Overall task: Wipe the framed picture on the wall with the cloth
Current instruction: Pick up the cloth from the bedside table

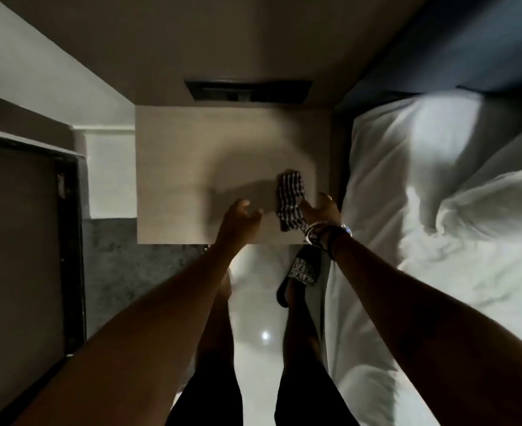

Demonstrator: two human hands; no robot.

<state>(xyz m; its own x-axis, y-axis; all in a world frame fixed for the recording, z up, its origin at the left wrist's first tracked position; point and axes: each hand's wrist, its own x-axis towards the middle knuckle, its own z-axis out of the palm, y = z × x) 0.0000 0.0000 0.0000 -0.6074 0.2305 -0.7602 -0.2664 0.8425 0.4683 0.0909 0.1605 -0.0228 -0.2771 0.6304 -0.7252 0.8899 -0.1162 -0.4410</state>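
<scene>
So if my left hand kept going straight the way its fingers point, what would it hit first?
Probably the bare bedside tabletop. The left hand hovers open, fingers aimed up and right; the checked cloth sits slightly right of that line. Depth is unclear.

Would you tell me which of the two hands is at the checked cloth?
The right hand, wearing wrist bands, touches the checked cloth on the bedside table; the bare left hand hovers beside it, empty.
</scene>
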